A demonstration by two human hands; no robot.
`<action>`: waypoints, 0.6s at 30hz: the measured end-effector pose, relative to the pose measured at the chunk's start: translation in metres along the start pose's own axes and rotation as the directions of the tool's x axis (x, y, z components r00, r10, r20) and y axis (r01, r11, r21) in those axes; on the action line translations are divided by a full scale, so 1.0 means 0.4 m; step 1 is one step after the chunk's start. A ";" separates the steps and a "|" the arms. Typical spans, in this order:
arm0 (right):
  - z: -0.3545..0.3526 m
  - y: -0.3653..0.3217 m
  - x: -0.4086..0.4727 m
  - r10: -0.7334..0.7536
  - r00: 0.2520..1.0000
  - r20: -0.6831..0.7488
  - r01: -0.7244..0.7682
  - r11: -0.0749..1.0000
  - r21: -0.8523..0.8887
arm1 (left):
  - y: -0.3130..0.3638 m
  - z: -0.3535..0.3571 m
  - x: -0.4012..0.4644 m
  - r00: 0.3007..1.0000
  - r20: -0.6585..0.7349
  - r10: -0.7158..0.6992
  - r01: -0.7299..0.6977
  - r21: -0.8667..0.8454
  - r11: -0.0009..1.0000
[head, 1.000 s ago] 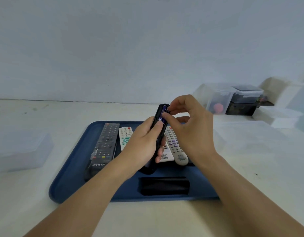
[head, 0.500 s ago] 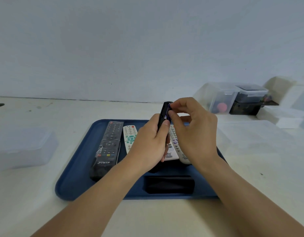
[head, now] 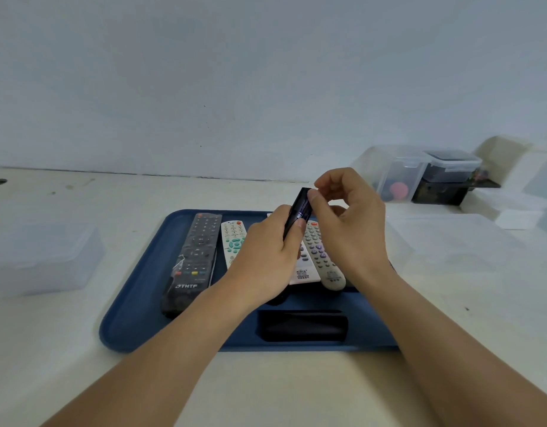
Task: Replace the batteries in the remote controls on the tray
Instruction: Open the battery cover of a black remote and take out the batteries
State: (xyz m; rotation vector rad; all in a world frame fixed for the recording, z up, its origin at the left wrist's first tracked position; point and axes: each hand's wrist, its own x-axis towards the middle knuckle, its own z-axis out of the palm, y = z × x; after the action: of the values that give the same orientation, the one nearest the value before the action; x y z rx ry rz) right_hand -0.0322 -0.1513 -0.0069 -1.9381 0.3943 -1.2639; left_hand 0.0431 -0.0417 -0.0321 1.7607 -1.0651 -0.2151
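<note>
Item in hand: one black remote, raised above the middle of the blue tray, its far end tilting up and away; the left hand is gripping its lower body with fingers curled round it, and the right hand is pinching at its top end, thumb and forefinger working what appears to be a battery or the battery bay, too small to tell which. Progress, as a judgement: this remote is mid-change, its bay apparently open; a black cover-like piece is lying near the tray's near edge. Remaining: a long black remote lying along the tray's left side, a white remote just beside it, and two more light remotes partly hidden under the hands; whether any is already done cannot be told. Surroundings: a clear lidded box sitting on the bench toward its left edge, clear containers toward the far right corner, another clear box right of the tray. Nothing is blocking the hands
</note>
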 end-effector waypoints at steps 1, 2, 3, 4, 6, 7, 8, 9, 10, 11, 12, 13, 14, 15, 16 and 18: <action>-0.003 0.000 0.002 0.013 1.000 0.006 -0.013 1.000 0.023 | 0.005 0.002 -0.002 1.000 0.006 -0.003 0.004 -0.015 1.000; -0.005 -0.001 0.003 0.026 1.000 0.015 -0.026 0.999 0.042 | 0.010 0.003 -0.003 1.000 0.006 -0.014 0.015 -0.036 0.999; -0.005 -0.002 0.003 0.037 0.999 0.021 -0.039 0.998 0.055 | 0.014 0.001 -0.003 1.000 0.003 -0.031 0.031 -0.062 0.998; -0.007 -0.002 0.002 0.047 0.999 0.021 -0.049 0.997 0.064 | 0.020 -0.001 -0.003 0.999 -0.001 -0.050 0.049 -0.087 0.995; -0.008 -0.003 0.002 0.064 0.998 -0.002 -0.064 0.994 0.087 | 0.027 -0.008 -0.002 0.997 -0.009 -0.073 0.071 -0.104 0.992; -0.008 -0.005 0.001 0.078 0.997 -0.018 -0.076 0.991 0.113 | 0.029 -0.010 -0.001 0.997 -0.012 -0.078 0.076 -0.105 0.992; -0.006 -0.008 0.001 0.105 0.994 -0.030 -0.099 0.982 0.161 | 0.031 -0.013 0.000 0.997 -0.014 -0.081 0.079 -0.111 0.991; -0.004 -0.011 0.001 0.154 0.987 -0.037 -0.140 0.960 0.241 | 0.032 -0.014 0.001 0.996 -0.013 -0.087 0.085 -0.123 0.989; -0.003 -0.014 0.002 0.230 0.973 -0.032 -0.204 0.912 0.356 | 0.033 -0.014 0.001 0.995 -0.007 -0.098 0.096 -0.140 0.985; -0.002 -0.016 0.006 0.331 0.944 0.000 -0.286 0.816 0.502 | 0.034 -0.013 0.001 0.993 0.002 -0.116 0.114 -0.170 0.979; -0.004 -0.016 0.012 0.435 0.898 0.063 -0.369 0.667 0.647 | 0.035 -0.013 0.001 0.990 0.014 -0.141 0.141 -0.220 0.965; -0.010 -0.015 0.021 0.520 0.841 0.150 -0.437 0.488 0.756 | 0.036 -0.013 0.002 0.985 0.033 -0.171 0.174 -0.285 0.943; -0.019 -0.012 0.034 0.581 0.777 0.242 -0.487 0.309 0.817 | 0.038 -0.016 0.003 0.979 0.059 -0.198 0.205 -0.353 0.913; -0.030 -0.009 0.048 0.625 0.710 0.323 -0.514 0.147 0.845 | 0.039 -0.019 0.004 0.974 0.085 -0.212 0.228 -0.408 0.884; -0.042 -0.007 0.059 0.652 0.648 0.393 -0.521 0.003 0.854 | 0.040 -0.021 0.004 0.971 0.111 -0.213 0.240 -0.448 0.861; -0.059 0.003 0.074 0.666 0.556 0.497 -0.536 -0.170 0.827 | 0.040 -0.027 0.004 0.969 0.148 -0.200 0.247 -0.486 0.839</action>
State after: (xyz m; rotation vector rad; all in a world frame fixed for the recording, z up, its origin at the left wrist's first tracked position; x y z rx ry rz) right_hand -0.0392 -0.1805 0.0159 -0.3183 0.3608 -0.5569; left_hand 0.0414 -0.0371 -0.0132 1.3997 -0.7697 -0.6663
